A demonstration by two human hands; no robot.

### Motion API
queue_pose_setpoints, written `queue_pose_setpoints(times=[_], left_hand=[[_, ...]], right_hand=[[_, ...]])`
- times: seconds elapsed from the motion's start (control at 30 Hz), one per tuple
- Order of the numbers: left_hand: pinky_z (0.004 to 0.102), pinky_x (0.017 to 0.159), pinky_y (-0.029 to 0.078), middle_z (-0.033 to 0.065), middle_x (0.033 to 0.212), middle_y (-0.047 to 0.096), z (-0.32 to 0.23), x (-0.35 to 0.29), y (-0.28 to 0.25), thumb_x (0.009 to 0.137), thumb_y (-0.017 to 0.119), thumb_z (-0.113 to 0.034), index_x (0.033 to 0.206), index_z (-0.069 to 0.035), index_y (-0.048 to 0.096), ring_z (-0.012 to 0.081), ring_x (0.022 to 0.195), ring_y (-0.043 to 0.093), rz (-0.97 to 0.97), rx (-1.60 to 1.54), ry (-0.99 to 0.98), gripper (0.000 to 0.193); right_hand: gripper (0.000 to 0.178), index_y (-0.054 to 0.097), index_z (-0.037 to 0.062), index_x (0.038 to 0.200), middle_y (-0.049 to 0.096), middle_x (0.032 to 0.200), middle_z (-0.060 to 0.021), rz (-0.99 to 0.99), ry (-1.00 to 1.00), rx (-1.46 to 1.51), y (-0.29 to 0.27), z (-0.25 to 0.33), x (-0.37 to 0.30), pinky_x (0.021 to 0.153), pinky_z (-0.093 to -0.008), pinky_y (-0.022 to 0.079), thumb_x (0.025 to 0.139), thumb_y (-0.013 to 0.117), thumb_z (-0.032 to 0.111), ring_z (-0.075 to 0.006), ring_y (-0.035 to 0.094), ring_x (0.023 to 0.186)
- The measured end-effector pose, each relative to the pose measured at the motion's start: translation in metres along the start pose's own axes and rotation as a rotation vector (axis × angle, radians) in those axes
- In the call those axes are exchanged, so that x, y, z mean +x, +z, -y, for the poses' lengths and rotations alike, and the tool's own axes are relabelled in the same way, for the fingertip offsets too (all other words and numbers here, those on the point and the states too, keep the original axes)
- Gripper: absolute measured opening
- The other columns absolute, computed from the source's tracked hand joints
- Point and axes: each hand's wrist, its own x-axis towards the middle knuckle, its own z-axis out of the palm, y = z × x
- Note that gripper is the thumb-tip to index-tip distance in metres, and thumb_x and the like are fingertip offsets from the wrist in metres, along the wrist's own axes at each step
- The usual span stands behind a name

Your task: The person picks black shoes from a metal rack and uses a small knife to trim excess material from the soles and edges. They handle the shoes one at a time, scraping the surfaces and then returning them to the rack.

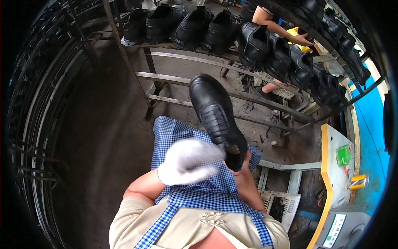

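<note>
My right hand (243, 165) grips a black lace-up-style shoe (211, 110) at its heel end, bare fingers around the back. The shoe is held up in front of my lap, toe pointing away and slightly left, upper side facing me. My left hand (191, 162) is covered by a white cloth glove or mitt and is beside the shoe's heel end on the left. Motion smears it, so its fingers cannot be made out, nor whether it touches the shoe. Under both hands lies my blue-and-white checked apron (166, 137).
A metal rack (182, 79) ahead carries several black shoes (219, 31) along its top. Behind it, a co-worker's arm (273, 27) reaches in. At right stand a white table with a yellow edge (327, 166), a green item (343, 155) and a grey machine (346, 228). More racks (31, 137) line the left.
</note>
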Motion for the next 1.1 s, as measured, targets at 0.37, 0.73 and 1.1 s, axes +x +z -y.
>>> queue_pose_setpoints(times=[0.37, 0.73, 1.1], left_hand=[[0.0340, 0.102, 0.047, 0.0106, 0.122, 0.062, 0.035, 0.014, -0.009, 0.077, 0.082, -0.013, 0.134, -0.001, 0.052, 0.0194, 0.113, 0.060, -0.736, -0.389, -0.409, 0.065], [0.0351, 0.100, 0.050, 0.0141, 0.120, 0.064, 0.030, 0.003, -0.005, 0.069, 0.090, -0.023, 0.130, 0.003, 0.056, 0.0220, 0.112, 0.062, -0.468, -0.088, -0.480, 0.074], [0.0455, 0.097, 0.054, 0.0161, 0.123, 0.065, 0.095, -0.019, -0.053, 0.094, 0.063, -0.048, 0.131, -0.001, 0.055, 0.0300, 0.110, 0.064, -1.044, -1.157, -0.326, 0.061]], right_hand=[[0.045, 0.064, 0.0032, 0.123, 0.071, 0.098, -0.0039, -0.350, 0.427, -0.546, -0.048, -0.010, -0.013, 0.055, -0.0231, 0.045, 0.099, 0.058, 0.041, -0.0077, 0.058, 0.065], [0.025, 0.069, 0.0015, 0.112, 0.042, 0.066, 0.0080, -0.226, -0.218, -1.261, 0.078, 0.047, 0.021, 0.049, -0.0216, 0.026, 0.100, 0.062, 0.022, -0.0013, 0.032, 0.055], [0.094, 0.047, 0.0055, 0.144, 0.067, 0.078, -0.0064, 0.074, -0.592, -1.759, 0.047, 0.034, -0.013, 0.049, -0.0256, 0.049, 0.067, 0.091, 0.038, -0.0127, 0.062, 0.057]])
